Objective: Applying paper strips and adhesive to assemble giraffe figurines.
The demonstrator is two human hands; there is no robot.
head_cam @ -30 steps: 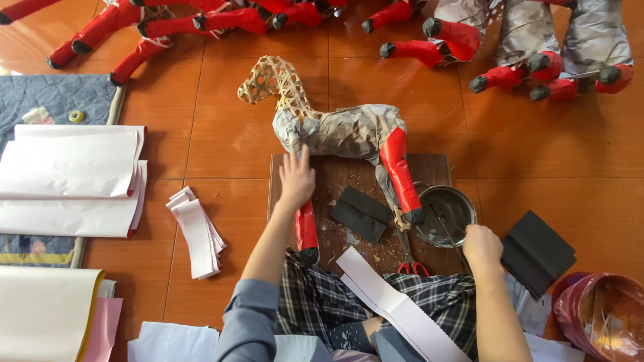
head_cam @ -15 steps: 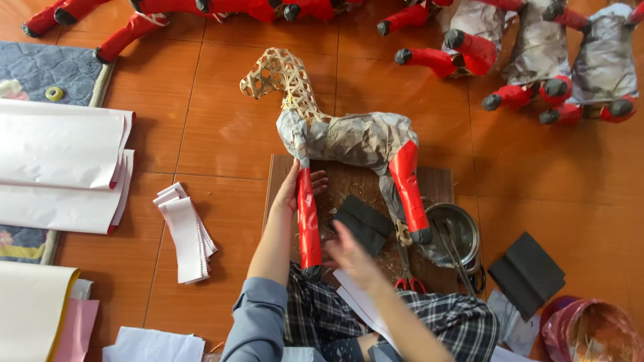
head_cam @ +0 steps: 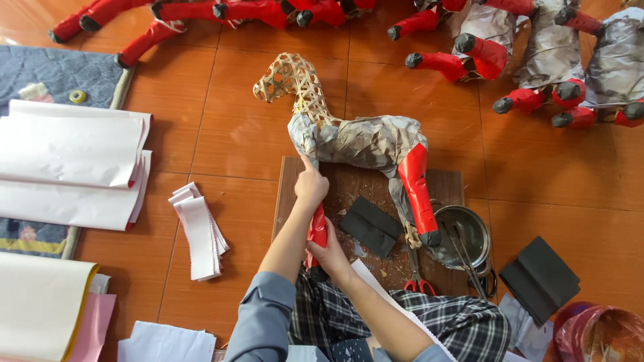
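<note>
A woven-frame horse figure (head_cam: 355, 137), its body wrapped in grey paper and its head and neck still bare lattice, stands across the far edge of a dark wooden board (head_cam: 365, 184) laid on a glossy orange-brown tiled floor (head_cam: 241, 134). The person's left hand (head_cam: 311, 188) closes around the top of the figure's red-wrapped front leg (head_cam: 317, 231), fingers curled and pressed against it just under the chest; the right hand (head_cam: 329, 255) wraps the lower part of the same leg, a closed grip with the thumb laid along the red paper, directly below the left hand. Just right of both hands lie folded black paper pieces (head_cam: 367, 226) on the board, and beyond them the figure's red hind leg (head_cam: 417, 191) reaches down to a metal bowl (head_cam: 463, 234), with red-handled scissors (head_cam: 417, 281) beside it. Farther right sits a stack of black sheets (head_cam: 540, 278). Left of the hands lies a fan of white paper strips (head_cam: 200, 231), and well beyond it large white sheets (head_cam: 70, 161) overlap a blue quilted mat (head_cam: 60, 74). Across the floor, far from the hands, rows of finished red-legged figures (head_cam: 537, 53) lie side by side.
</note>
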